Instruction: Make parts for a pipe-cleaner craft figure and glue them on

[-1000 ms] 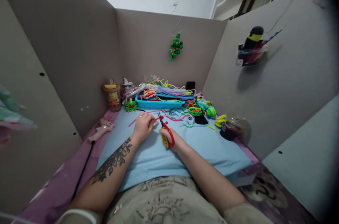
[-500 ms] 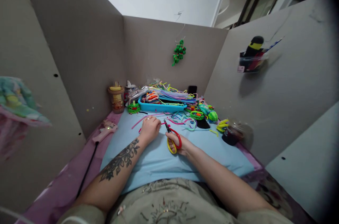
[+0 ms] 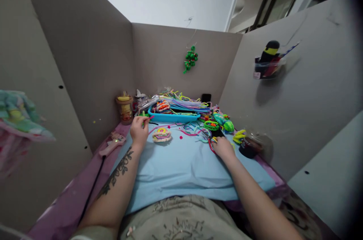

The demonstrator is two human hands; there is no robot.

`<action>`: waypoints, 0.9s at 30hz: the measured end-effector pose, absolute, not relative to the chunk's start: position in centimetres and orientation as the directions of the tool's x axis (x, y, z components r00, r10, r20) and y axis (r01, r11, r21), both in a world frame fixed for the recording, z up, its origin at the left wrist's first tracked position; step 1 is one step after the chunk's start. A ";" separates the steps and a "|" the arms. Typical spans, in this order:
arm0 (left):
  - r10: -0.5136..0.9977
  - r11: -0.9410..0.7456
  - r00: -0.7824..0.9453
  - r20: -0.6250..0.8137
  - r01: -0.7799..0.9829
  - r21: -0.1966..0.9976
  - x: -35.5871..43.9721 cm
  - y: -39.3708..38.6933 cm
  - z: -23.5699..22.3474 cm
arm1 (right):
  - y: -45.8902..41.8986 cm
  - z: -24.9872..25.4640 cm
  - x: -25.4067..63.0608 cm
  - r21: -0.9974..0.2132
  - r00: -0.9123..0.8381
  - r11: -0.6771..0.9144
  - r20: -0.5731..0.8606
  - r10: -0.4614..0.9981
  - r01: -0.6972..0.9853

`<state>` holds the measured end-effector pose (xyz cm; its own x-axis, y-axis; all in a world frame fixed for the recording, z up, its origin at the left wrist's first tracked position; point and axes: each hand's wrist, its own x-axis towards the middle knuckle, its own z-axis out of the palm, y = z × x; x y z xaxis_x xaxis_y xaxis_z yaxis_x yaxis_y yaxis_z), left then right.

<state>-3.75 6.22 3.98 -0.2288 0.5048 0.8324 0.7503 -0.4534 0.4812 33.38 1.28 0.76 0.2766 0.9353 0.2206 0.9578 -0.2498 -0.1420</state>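
My left hand (image 3: 138,129) is raised at the left of the blue cloth, its fingertips pinching a short pink pipe cleaner (image 3: 151,117). To its right lies a cream, pink and yellow pipe-cleaner piece (image 3: 161,135). Small pink bits (image 3: 180,137) are scattered beside that piece. My right hand (image 3: 224,148) is low over the right side of the cloth, fingers at the red-and-yellow handles of the scissors (image 3: 210,144). The blades point toward loose pipe cleaners (image 3: 191,131), and the fingers partly cover the handles.
A blue tray (image 3: 174,118) heaped with pipe cleaners stands at the back. Green pipe-cleaner figures (image 3: 224,122) lie to its right, near a dark cup (image 3: 249,147). On the left are a glue gun (image 3: 113,144) with its cord and a lidded tumbler (image 3: 124,110). Grey panels surround the table.
My right hand has carried the scissors right, down toward the cloth. My left hand has moved left with the pink pipe cleaner. The cream pipe-cleaner piece, previously hidden, now shows.
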 end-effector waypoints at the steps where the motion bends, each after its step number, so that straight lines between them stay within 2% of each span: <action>1: 0.521 -0.451 -0.207 0.828 0.757 0.473 -3.8 6.4 3.7 | 1.3 0.6 33.4 -0.130 0.285 -0.260 0.238 0.928 0.957; 3: 0.575 -0.444 -0.129 0.808 0.780 0.441 -4.0 7.1 3.0 | 1.5 0.6 32.4 -0.144 0.259 -0.225 0.297 0.919 0.964; 5: 0.663 -0.422 -0.040 0.747 0.805 0.418 -4.3 8.1 2.1 | 1.9 1.1 30.5 -0.187 0.156 -0.095 0.342 0.927 0.978; 7: 0.767 -0.380 0.023 0.642 0.822 0.424 -4.8 9.1 1.1 | 2.9 1.9 27.9 -0.236 -0.012 0.095 0.328 0.945 0.967; 11: 0.848 -0.298 0.029 0.530 0.853 0.429 -5.5 10.1 -0.4 | 6.3 2.9 22.2 -0.250 -0.254 0.313 0.241 0.937 0.916; 14: 0.870 -0.263 0.031 0.492 0.874 0.409 -5.6 9.8 -0.6 | 9.9 2.9 18.9 -0.164 -0.300 0.314 0.109 0.948 0.935; 16: 0.892 -0.257 0.067 0.448 0.889 0.379 -5.4 9.4 -0.6 | 12.1 2.6 17.6 -0.146 -0.289 0.297 0.076 0.954 0.943; 23: 0.926 -0.231 0.123 0.356 0.932 0.279 -4.9 8.1 0.2 | 16.0 1.8 16.6 -0.114 -0.357 0.361 0.054 0.933 0.926; 27: 0.916 -0.114 0.014 0.402 0.967 0.226 -5.1 7.8 0.7 | 17.0 1.7 16.4 -0.102 -0.415 0.414 0.018 0.910 0.904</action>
<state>-5.08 7.83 0.68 0.0140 0.9156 0.4019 0.9674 -0.1140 0.2263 16.38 17.01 1.75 -0.4147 0.9098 0.0183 0.9044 0.4143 -0.1021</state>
